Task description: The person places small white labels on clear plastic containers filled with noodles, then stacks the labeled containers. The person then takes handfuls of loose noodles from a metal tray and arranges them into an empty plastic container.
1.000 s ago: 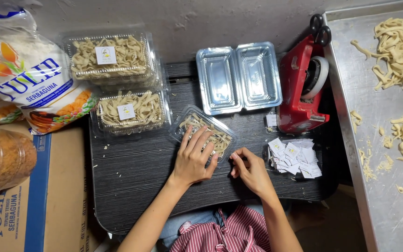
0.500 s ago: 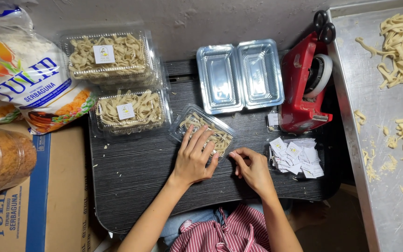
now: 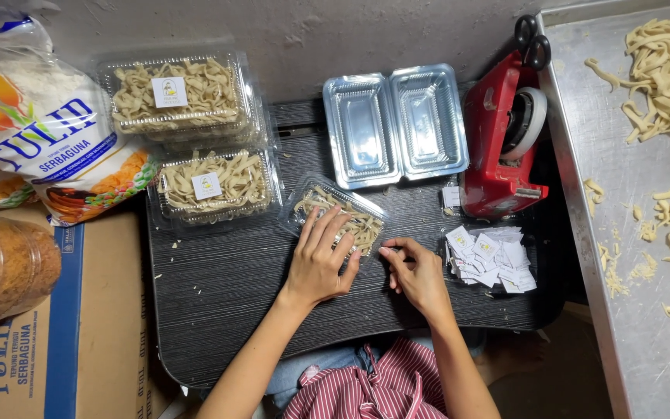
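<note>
The left hand lies flat, fingers spread, pressing down on the lid of a small clear clamshell box of noodles that sits near the middle of the dark worktop; this grip is open-palmed, holding the box steady rather than clasping it. The box's long axis runs slantwise, from upper left down to lower right, and its lower-right corner points toward the right hand. That hand rests just beside this corner, fingers curled in a pinch; whether a label sits between the fingertips I cannot tell. The left hand is plainly the nearer, being on top of the box. A loose heap of small white labels lies to the right of the right hand, below a red tape dispenser. Two filled, labelled boxes sit to the left, and an empty open clamshell stands behind.
</note>
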